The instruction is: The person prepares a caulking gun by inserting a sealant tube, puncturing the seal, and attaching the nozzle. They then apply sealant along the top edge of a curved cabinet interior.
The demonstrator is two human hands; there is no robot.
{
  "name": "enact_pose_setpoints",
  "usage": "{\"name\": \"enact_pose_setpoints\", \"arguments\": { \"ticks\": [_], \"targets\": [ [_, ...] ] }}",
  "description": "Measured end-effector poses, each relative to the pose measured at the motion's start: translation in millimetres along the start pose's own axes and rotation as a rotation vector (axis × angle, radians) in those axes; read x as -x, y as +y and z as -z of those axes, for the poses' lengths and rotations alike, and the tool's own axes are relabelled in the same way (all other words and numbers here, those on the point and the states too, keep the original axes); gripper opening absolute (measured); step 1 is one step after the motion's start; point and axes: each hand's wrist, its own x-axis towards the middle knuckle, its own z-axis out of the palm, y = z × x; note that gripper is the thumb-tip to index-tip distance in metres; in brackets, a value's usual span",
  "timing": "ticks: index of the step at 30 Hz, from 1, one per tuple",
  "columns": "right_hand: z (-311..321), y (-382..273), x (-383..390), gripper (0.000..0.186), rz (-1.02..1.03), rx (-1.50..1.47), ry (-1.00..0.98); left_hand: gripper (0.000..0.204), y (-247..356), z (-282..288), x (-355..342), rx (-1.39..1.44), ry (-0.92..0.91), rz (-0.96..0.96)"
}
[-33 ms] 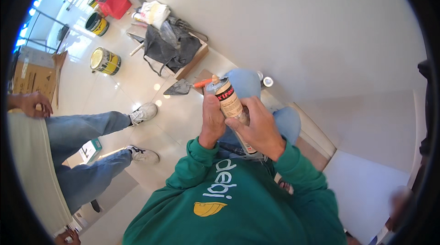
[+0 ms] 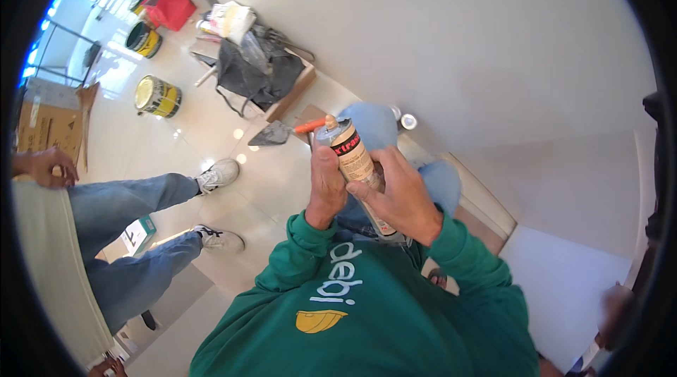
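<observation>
At the frame's centre, your left hand [image 2: 327, 185] and right hand [image 2: 405, 197] both have their grip clamped on one beige cartridge [image 2: 355, 160].

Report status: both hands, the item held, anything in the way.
Left grip and right grip closed around cartridge. Tan tip pointing away from body. Nothing seen blocking tip; trowel lies on floor beyond.

One held cartridge [image 2: 357, 159], one trowel [image 2: 271, 135], three buckets [image 2: 159, 97] and two white shoes [image 2: 220, 175] show.
</observation>
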Motion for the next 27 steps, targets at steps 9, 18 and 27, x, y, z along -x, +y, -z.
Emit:
{"name": "enact_pose_setpoints", "arguments": {
  "ticks": [9, 18, 27],
  "targets": [
    [65.7, 0.0, 2.5, 0.034, -0.210, -0.266, -0.197, 0.083, -10.4, 16.2, -32.1, 0.404, 0.174, 0.169],
    [34.5, -0.3, 26.3, 0.070, -0.004, -0.334, -0.399, 0.066, 24.8, 34.2, -91.1, 0.877, -0.040, -0.055],
    [43.2, -42.5, 10.6, 0.063, 0.176, -0.035, -0.178, 0.056, 69.9, 27.8, -76.7, 0.521, -0.218, -0.113]
  ]
}}
